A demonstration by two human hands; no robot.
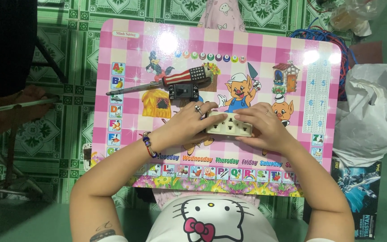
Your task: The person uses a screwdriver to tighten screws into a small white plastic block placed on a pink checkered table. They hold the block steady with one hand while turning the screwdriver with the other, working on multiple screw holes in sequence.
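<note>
Both hands hold a cream-white multi-socket outlet block (229, 124) flat on a pink checked children's table (122, 80). My left hand (188, 122), with rings and a beaded bracelet, grips the block's left end. The block's right end and lower edge sit under my right hand (265, 125). Just above the hands lie a small black switch part (183, 92) and a screwdriver (166, 80) with a red, white and black striped handle, its shaft pointing left.
The table has cartoon pigs and letter pictures printed on it. A white plastic bag (372, 112) and tangled blue and red wires (323, 36) lie at the right. A printed box (359, 192) rests on the green tiled floor. A dark stool frame (19, 107) stands left.
</note>
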